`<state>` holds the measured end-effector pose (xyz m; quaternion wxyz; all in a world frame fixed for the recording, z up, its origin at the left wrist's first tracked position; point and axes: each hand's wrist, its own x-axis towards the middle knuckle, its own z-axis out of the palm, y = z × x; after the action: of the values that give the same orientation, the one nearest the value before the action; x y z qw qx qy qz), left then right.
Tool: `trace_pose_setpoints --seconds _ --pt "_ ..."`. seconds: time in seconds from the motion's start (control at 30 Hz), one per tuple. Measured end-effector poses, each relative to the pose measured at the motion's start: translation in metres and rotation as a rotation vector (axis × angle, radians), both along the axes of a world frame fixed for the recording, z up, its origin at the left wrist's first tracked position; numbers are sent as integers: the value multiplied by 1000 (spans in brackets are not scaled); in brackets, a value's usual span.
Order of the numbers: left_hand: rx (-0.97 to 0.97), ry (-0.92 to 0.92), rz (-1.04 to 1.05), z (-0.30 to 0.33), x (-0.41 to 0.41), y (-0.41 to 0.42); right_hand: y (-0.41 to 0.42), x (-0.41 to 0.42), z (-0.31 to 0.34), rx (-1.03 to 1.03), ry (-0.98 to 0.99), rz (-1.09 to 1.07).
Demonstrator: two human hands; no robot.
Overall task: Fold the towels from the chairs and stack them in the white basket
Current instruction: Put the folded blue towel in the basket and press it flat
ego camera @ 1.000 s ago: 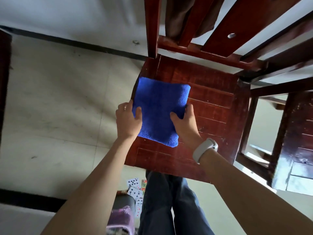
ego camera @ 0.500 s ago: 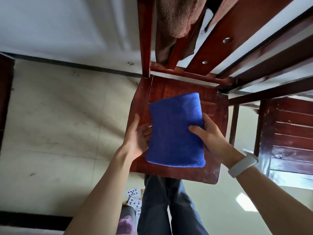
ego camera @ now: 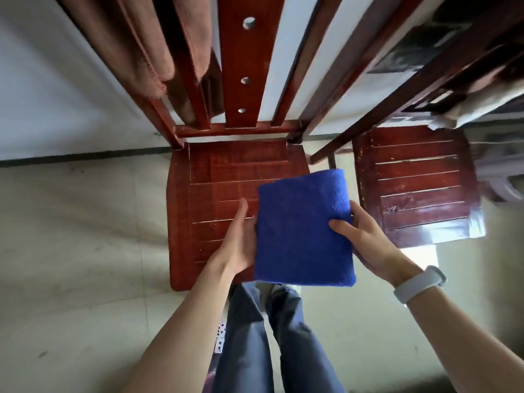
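A folded blue towel [ego camera: 304, 225] is held in the air above the front right part of a red wooden chair seat [ego camera: 215, 177]. My right hand [ego camera: 365, 236] grips its right edge, thumb on top and fingers underneath. My left hand [ego camera: 238, 242] lies against the towel's left edge with straight fingers, some of them hidden under the cloth. A brown towel [ego camera: 141, 49] hangs over the chair's backrest at the upper left. The white basket is not in view.
A second red wooden chair [ego camera: 416, 185] stands close on the right, with pale cloth [ego camera: 479, 103] over its back. My legs in blue trousers [ego camera: 269, 336] are below the seat edge. Playing cards [ego camera: 219, 337] lie on the pale tiled floor [ego camera: 79, 236].
The folded blue towel has come up off the chair seat and moved right, toward the gap between the two chairs. My view has swung right, bringing the second chair into sight.
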<state>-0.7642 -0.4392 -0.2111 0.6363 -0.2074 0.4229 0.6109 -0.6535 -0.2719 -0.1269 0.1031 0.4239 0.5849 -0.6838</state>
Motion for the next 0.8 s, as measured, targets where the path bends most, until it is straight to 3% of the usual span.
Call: trace_pose_setpoints --seconds 0.1,0.33,0.43,0.6,0.8 --pt "29 122 -27 18 19 22 14 39 12 84 -30 -80" --pt "-190 870 -511 74 92 80 37 146 38 186 -79 -323" --pt "-197 936 -599 100 136 117 55 204 48 149 -102 -417" --pt "-135 964 -691 134 224 199 104 317 70 -96 9 -588" --pt "62 1090 -932 172 355 312 172 458 93 92 -33 -693"
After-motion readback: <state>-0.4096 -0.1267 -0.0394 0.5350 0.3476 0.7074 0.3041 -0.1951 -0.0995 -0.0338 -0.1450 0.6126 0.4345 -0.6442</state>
